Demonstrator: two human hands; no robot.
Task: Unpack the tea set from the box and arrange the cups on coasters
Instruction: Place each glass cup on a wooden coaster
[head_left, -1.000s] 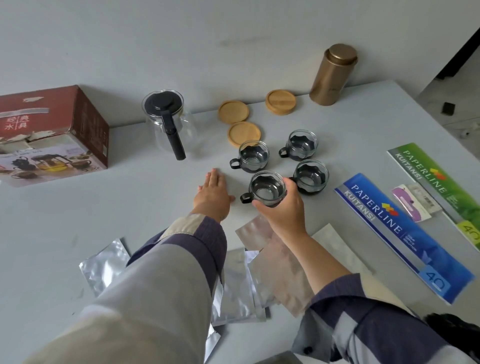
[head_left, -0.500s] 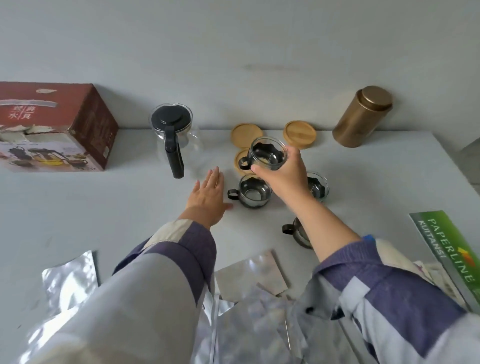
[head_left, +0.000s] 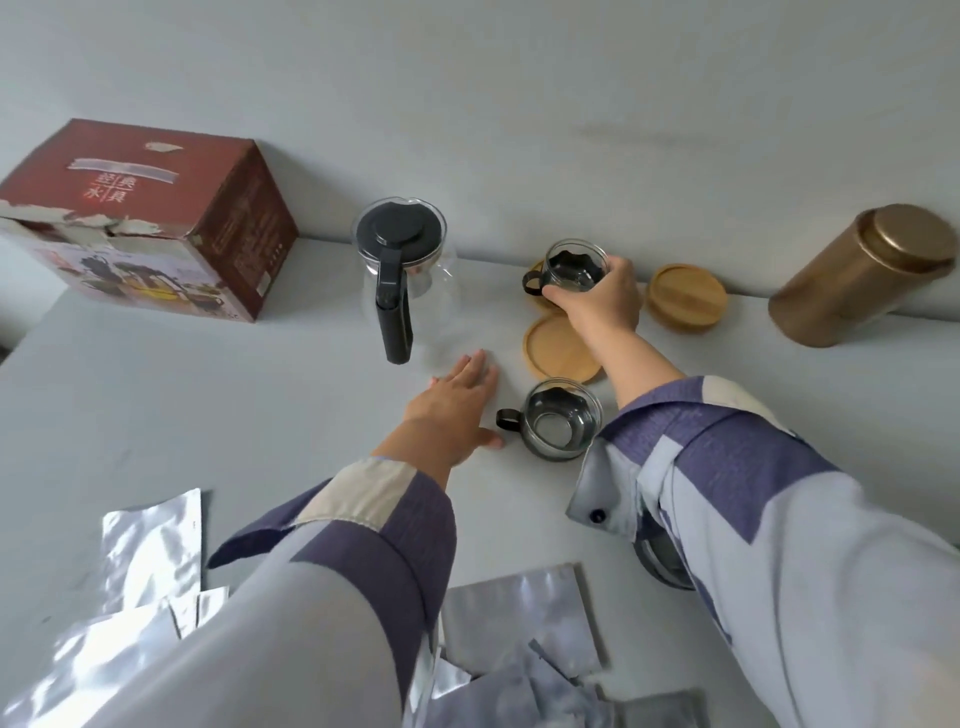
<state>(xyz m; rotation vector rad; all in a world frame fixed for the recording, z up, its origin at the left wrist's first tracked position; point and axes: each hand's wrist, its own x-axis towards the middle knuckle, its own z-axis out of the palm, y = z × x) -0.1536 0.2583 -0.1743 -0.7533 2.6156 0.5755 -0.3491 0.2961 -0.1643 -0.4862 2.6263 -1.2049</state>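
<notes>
My right hand (head_left: 597, 306) grips a glass cup with a black handle (head_left: 571, 270) over the far wooden coaster (head_left: 535, 299), which the cup mostly hides. Whether the cup touches that coaster I cannot tell. A second coaster (head_left: 553, 351) lies bare just in front, and a third coaster (head_left: 685, 296) lies to the right. Another glass cup (head_left: 558, 418) stands on the table beside my left hand (head_left: 457, 405), which rests flat with fingers spread. Under my right sleeve, a further cup (head_left: 660, 561) is partly hidden. The red tea set box (head_left: 156, 218) sits at far left.
A glass teapot with a black lid and handle (head_left: 400, 270) stands between the box and the coasters. A gold tin canister (head_left: 862, 275) is at far right against the wall. Silver foil pouches (head_left: 150, 551) lie near the table's front edge.
My right hand lifted a cup from the group and carried it away from me to the far coaster. My left hand stayed flat on the table. The camera view tilted upward.
</notes>
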